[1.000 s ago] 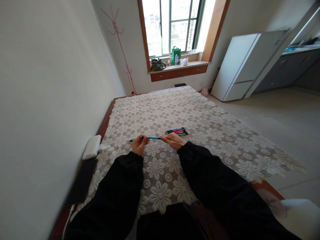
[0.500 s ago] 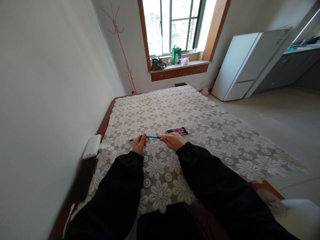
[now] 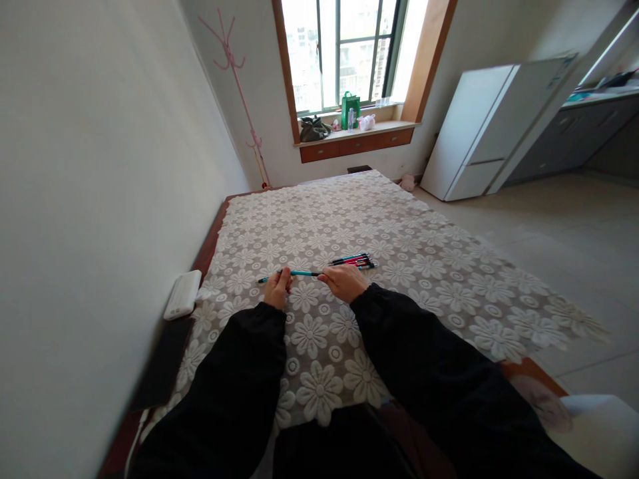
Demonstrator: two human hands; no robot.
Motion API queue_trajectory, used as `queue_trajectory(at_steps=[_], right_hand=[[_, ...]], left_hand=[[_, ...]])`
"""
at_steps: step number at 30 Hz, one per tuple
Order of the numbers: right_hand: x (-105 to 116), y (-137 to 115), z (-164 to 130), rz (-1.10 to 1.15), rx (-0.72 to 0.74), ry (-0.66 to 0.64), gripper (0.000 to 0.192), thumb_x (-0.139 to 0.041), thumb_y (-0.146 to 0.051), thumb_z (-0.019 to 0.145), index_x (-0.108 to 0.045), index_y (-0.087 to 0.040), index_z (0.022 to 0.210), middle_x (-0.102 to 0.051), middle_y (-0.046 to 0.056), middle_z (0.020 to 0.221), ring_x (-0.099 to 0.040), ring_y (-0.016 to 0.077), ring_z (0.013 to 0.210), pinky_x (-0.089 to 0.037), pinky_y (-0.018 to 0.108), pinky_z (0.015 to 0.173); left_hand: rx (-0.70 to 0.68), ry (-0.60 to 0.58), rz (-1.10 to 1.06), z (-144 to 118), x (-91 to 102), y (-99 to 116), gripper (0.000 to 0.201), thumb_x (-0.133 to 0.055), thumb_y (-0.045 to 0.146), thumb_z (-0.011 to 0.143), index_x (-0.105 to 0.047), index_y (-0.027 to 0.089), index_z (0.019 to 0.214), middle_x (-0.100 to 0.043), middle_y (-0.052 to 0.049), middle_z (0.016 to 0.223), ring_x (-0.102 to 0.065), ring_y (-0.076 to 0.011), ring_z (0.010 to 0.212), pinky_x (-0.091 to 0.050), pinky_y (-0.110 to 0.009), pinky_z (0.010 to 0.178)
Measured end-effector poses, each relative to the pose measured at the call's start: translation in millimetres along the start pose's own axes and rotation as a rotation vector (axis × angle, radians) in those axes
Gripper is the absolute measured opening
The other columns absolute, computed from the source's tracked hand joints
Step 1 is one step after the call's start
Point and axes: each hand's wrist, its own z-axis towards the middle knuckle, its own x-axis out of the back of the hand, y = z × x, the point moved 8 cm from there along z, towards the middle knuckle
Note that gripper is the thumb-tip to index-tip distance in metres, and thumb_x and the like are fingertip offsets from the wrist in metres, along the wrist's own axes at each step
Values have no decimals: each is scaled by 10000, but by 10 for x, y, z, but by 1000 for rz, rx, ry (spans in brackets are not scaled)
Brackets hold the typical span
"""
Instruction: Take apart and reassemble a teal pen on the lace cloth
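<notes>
Since the earlier frame almost nothing has shifted: both hands stay on the teal pen (image 3: 299, 273), which lies slightly lower over the lace, level and crosswise. Nearest the wearer, two black sleeves (image 3: 239, 372) reach forward over the floral lace cover (image 3: 399, 233) of the bed. At their ends, the left hand (image 3: 277, 290) has its fingers curled and pinches the pen close to the end that juts out to the left, while the right hand (image 3: 343, 282) is closed on the pen's other end, knuckles up; how its fingertips sit on the barrel cannot be made out. Just beyond the right hand, on the lace, lies a small bundle of pens (image 3: 355, 261), red, black and teal, side by side and touching. Left of the teal pen, at the cover's edge against the wall, a white power bank (image 3: 182, 295) rests flat. Farther past the bed, a pink coat stand (image 3: 239, 86) leans up the wall, and the window sill (image 3: 349, 133) carries a green bag (image 3: 350, 110), whose contents are hidden, beside a dark bag (image 3: 314, 129). Right of the sill stands a white fridge (image 3: 484, 133).
</notes>
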Motion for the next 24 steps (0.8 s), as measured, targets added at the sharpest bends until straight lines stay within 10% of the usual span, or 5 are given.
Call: queue_trajectory(at_steps=[12, 24], right_hand=[[58, -151, -1, -30, 158, 68, 314, -448, -398, 1028, -577, -175, 847, -659, 67, 856, -571, 175, 831, -324, 281, 718], [-229, -10, 25, 443, -17, -159, 449, -375, -377, 1026, -500, -167, 649, -414, -37, 560, -386, 91, 537, -216, 254, 574]], left_hand=[[171, 47, -102, 14, 51, -129, 633, -631, 675, 736, -246, 228, 506, -281, 68, 402, -247, -58, 351, -222, -226, 361], [3, 64, -139, -31, 47, 63, 647, -683, 748, 662, -369, 203, 508, -329, 52, 462, -326, -68, 406, -278, -210, 352]])
